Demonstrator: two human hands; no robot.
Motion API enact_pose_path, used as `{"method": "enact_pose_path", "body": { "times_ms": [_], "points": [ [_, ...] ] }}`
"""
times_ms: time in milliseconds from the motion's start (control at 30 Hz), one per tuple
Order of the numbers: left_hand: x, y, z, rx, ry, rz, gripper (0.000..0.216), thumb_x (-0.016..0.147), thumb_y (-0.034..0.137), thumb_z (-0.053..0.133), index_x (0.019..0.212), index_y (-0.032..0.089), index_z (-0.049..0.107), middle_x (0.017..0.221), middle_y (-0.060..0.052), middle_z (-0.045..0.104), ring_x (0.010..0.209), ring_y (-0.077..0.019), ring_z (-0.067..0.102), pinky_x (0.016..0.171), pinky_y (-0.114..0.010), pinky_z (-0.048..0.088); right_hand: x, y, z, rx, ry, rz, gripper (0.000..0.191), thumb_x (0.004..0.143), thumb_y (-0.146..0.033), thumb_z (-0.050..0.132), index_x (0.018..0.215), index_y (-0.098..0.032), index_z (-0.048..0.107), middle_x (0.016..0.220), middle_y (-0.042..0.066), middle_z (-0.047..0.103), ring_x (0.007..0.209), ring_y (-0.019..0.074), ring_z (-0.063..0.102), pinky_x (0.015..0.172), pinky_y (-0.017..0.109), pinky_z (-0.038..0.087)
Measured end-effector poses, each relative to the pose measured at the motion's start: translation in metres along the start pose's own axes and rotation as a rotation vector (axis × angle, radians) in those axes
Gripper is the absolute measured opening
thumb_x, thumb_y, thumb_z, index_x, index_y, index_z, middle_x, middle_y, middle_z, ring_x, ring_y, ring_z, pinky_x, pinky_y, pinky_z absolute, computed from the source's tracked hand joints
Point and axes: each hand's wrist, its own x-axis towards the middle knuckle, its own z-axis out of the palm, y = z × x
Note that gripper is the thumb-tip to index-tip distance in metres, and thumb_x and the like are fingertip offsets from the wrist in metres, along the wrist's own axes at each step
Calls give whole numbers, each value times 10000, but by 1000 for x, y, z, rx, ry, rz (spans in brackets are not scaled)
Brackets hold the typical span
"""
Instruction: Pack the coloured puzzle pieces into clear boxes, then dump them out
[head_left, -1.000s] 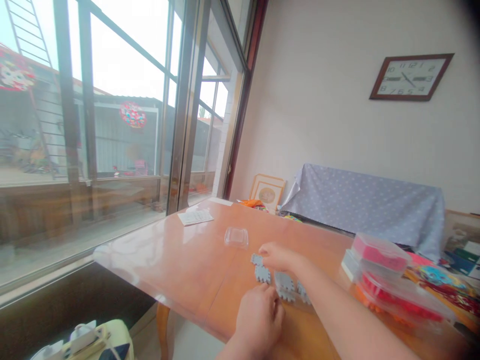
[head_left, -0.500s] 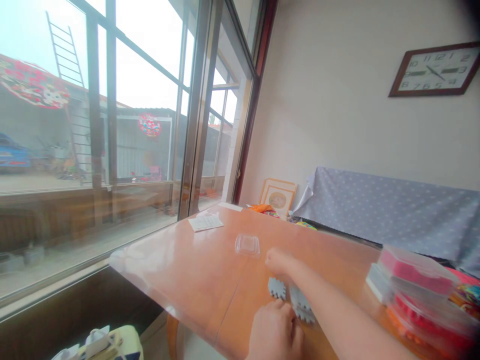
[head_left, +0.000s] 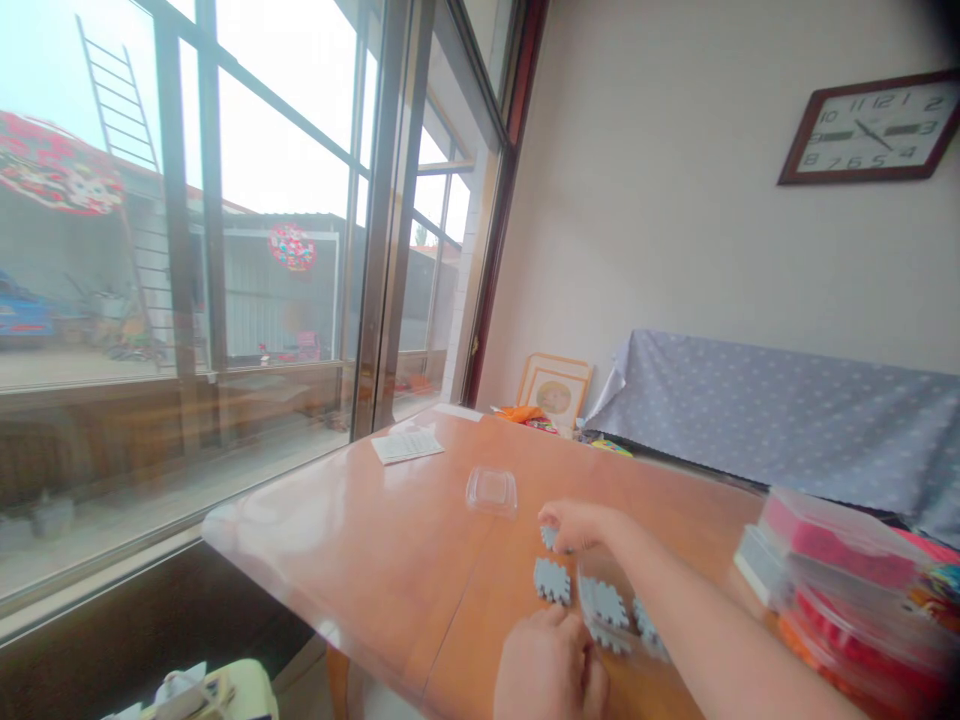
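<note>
Two hands: right hand [head_left: 581, 525] at 12 o'clock of the cluster, fingertips pinching a grey toothed square tile [head_left: 550, 538] on the glossy orange wooden table [head_left: 390, 540]; left hand [head_left: 551, 665] at 6 o'clock, curled, grip hidden, seemingly bracing the row
Tiles: three more grey toothed tiles [head_left: 604, 603] flat, side by side
Nearby: clear plastic tray [head_left: 492, 490] at 11 o'clock

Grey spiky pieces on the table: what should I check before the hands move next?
1. Right hand curled over the far grey piece: ok; actual grip, cannot tell.
2. Left hand beside the near grey pieces: ok; whether it holds one, cannot tell.
3. Pieces lying flat on the table: ok.
4. Clear plastic dish apart from both hands: ok.
5. Stacked plastic boxes clear of the right forearm: cannot tell.
</note>
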Motion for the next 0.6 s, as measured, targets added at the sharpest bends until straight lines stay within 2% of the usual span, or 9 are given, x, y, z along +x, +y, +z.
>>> {"method": "enact_pose_path", "body": {
  "times_ms": [67,167,233,300,367,467,533,600],
  "points": [
    [1,-1,2,-2,-2,-7,130,801,189,508,809,227,632,875,-44,695,809,-183,635,681,-249,414,3,-1,1,11,-14,-4,548,491,-140,782,1028,-231,721,1042,15,730,875,178,660,676,219,463],
    [2,-4,6,4,1,-13,127,801,190,509,806,227,630,867,-41,691,796,-179,629,670,-248,404,5,0,6,19,1,20,283,485,-129,754,756,-196,704,780,-9,693,761,177,633,645,241,441],
    [2,-5,7,12,9,-12,126,802,189,506,798,229,626,849,-35,684,773,-171,618,657,-248,391,4,2,10,37,31,39,188,503,-133,740,668,-179,662,686,-17,645,717,172,613,630,244,427],
    [2,-5,8,11,18,-7,125,802,186,503,796,230,621,842,-26,679,758,-161,608,648,-246,380,1,6,14,78,75,57,219,535,-150,737,744,-174,675,730,-10,655,724,164,606,624,235,421],
    [1,-4,7,5,26,-6,117,804,186,501,791,229,609,841,-17,673,750,-151,599,644,-241,372,-3,10,15,137,114,70,353,594,-184,733,944,-174,689,848,8,688,756,150,610,627,216,424],
    [-1,-1,5,10,40,-10,106,814,192,495,765,223,584,834,-11,660,744,-142,587,646,-238,366,-10,16,13,211,134,81,539,659,-210,718,1188,-165,627,976,35,703,776,129,614,631,195,429],
    [-3,1,4,16,51,-13,111,826,197,489,756,221,573,826,-11,653,746,-141,585,648,-236,363,-15,19,12,221,124,96,539,642,-216,738,1170,-169,640,951,25,700,761,128,606,626,195,422],
    [-3,1,4,12,57,-10,118,836,201,483,758,222,569,827,-9,652,746,-137,586,649,-231,362,-18,20,11,201,104,117,424,612,-249,768,1023,-181,688,838,-6,681,730,133,587,616,204,407]
  ]
}}
